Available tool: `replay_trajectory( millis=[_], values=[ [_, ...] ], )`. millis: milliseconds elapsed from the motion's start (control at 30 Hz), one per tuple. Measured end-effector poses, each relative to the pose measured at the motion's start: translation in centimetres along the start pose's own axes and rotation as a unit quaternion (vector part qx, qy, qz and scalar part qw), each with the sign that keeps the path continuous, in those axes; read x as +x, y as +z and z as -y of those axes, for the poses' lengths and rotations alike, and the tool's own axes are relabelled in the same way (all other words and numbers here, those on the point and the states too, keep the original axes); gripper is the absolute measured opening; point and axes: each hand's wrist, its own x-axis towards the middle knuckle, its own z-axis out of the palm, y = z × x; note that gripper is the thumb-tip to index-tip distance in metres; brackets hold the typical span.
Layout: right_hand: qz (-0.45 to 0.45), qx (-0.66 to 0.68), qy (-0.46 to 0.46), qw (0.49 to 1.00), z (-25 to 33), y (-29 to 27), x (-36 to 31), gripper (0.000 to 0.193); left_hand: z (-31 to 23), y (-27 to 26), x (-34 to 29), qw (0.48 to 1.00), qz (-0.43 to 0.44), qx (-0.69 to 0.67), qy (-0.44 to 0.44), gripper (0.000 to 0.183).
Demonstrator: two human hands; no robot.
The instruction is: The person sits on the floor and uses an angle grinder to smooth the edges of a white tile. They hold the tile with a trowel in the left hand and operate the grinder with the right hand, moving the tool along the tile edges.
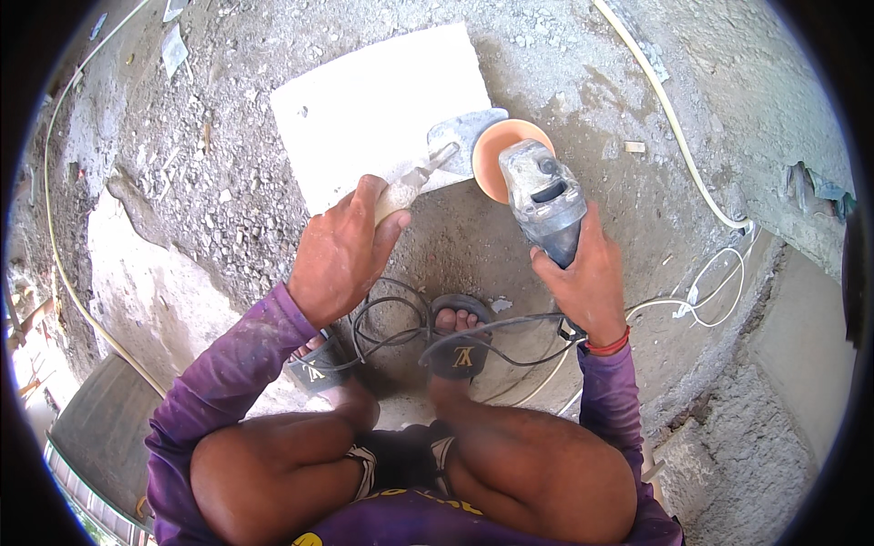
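Fingers [369, 191] of the left hand [335, 247]: curled round the pale handle of a trowel [435, 164], thumb pressed along it.
Fingers of the right hand [587, 278]: wrapped about the dark body of an angle grinder [546, 200], tips partly hidden.
Trowel blade [469, 136]: over the white slab's [373, 100] right edge, beside the orange disc [510, 146]; contact cannot be told.
Disc against blade: probably best met lightly and evenly, at a shallow angle, the trowel braced firmly.
Dark cord [492, 325]: looped near the feet; prudently kept clear of the disc.
Forearms: left slanting inward; right more upright, wrist banded red.
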Motion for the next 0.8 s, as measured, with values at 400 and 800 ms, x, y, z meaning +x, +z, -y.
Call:
replay_trajectory(
  millis=[400, 800],
  values=[
    [-0.024, 0.022, 0.005, 0.999, -0.6, -0.9, 1.3, 0.055, 0.3, -0.5, 0.1, 1.000, 0.002, -0.009, 0.020, 0.033],
    [-0.051, -0.031, -0.006, 0.998, -2.3, -1.4, 2.6, 0.053, 1.1, -0.6, 0.1, 0.999, 0.003, 0.003, 0.036, 0.035]
  ],
)
